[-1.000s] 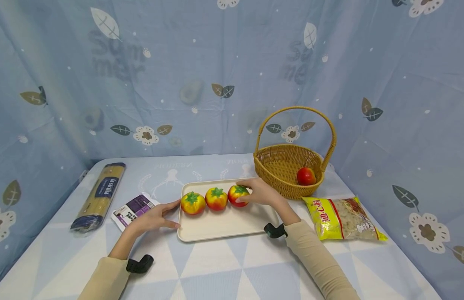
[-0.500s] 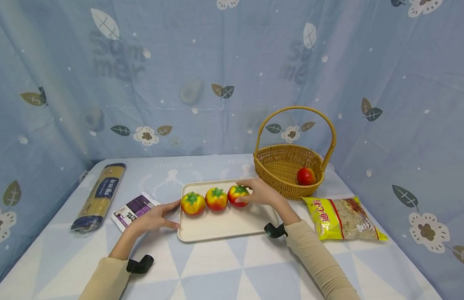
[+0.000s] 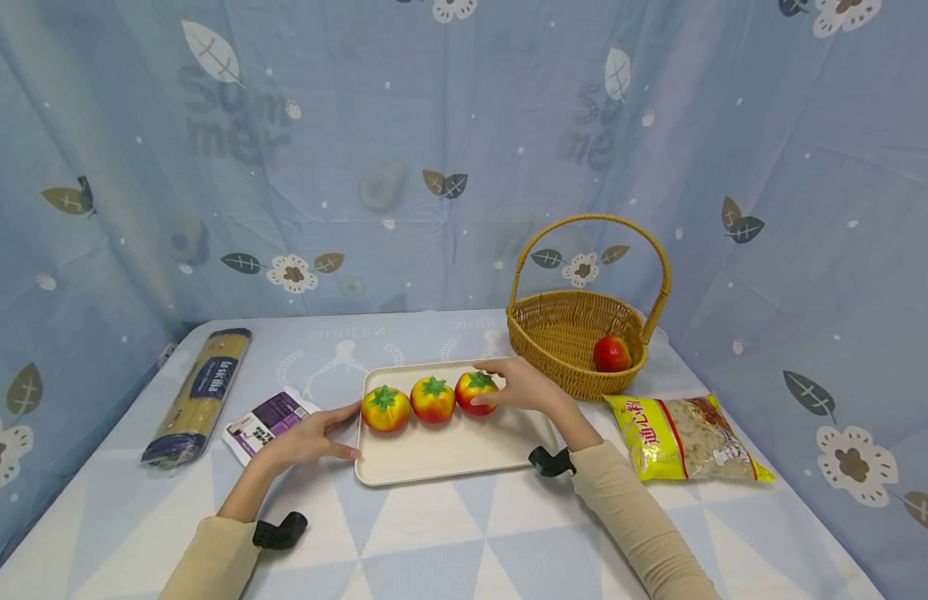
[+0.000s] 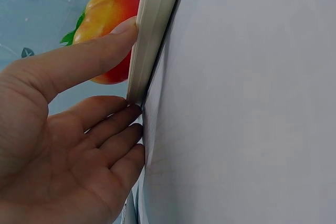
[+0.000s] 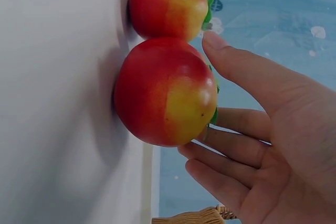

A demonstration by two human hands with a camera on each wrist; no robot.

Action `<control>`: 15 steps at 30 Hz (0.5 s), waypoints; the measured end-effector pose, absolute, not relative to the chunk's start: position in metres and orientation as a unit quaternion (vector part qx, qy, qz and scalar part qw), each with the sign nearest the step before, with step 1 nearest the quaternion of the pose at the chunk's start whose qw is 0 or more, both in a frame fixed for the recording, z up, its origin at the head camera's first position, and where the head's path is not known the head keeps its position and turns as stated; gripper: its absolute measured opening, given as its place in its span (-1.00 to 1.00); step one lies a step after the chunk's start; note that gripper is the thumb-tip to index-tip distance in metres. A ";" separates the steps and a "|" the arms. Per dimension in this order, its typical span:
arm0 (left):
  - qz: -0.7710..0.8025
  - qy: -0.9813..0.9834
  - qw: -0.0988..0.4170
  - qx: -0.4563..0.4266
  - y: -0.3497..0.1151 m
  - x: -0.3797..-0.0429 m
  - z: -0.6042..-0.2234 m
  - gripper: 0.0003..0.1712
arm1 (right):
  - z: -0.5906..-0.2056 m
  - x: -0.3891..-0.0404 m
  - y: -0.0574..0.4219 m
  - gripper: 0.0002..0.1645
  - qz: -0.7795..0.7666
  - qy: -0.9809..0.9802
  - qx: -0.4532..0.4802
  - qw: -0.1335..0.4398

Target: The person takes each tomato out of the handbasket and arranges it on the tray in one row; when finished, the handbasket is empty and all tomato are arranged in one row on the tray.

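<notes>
Three red-and-yellow persimmons with green leafy tops stand in a row on a cream rectangular tray (image 3: 448,454): the left persimmon (image 3: 386,410), the middle persimmon (image 3: 433,400) and the right persimmon (image 3: 476,393). My right hand (image 3: 524,385) spans the right one, thumb on its left side and fingers round its far right side. In the right wrist view that persimmon (image 5: 165,93) rests on the tray, fingertips against it. My left hand (image 3: 302,437) touches the tray's left edge with thumb and fingertips; in the left wrist view its fingers (image 4: 113,135) are nearly straight.
At the back right stands a wicker basket (image 3: 546,354) holding a red apple (image 3: 611,354). A yellow food bag (image 3: 684,437) lies in front of it. On the left are a spaghetti pack (image 3: 197,396) and a purple-white packet (image 3: 264,421), partly behind my left hand.
</notes>
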State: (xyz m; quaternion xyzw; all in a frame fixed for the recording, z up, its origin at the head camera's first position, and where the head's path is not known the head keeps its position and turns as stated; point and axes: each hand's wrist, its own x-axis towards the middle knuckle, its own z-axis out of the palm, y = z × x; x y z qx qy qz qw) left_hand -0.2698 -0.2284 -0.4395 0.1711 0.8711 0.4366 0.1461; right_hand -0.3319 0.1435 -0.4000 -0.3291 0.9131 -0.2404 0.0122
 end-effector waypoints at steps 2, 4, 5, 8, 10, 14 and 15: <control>0.434 0.872 0.145 0.173 -0.228 -0.270 -0.440 0.06 | -0.398 -0.332 0.145 -0.22 -0.241 0.913 -0.330 0.009; 0.434 0.872 0.146 0.173 -0.228 -0.270 -0.440 0.06 | -0.396 -0.332 0.147 -0.24 -0.244 0.912 -0.331 0.007; 0.434 0.872 0.147 0.173 -0.228 -0.270 -0.440 0.06 | -0.395 -0.331 0.149 -0.25 -0.246 0.911 -0.332 0.006; 0.437 0.871 0.147 0.171 -0.228 -0.270 -0.441 0.06 | -0.390 -0.330 0.152 -0.27 -0.256 0.908 -0.333 0.002; 0.438 0.870 0.146 0.172 -0.228 -0.271 -0.441 0.07 | -0.389 -0.330 0.154 -0.27 -0.259 0.908 -0.330 -0.005; 0.430 0.874 0.144 0.174 -0.229 -0.270 -0.440 0.07 | -0.386 -0.330 0.158 -0.27 -0.262 0.908 -0.327 -0.019; 0.429 0.875 0.145 0.173 -0.229 -0.270 -0.440 0.07 | -0.385 -0.329 0.158 -0.27 -0.266 0.907 -0.327 -0.022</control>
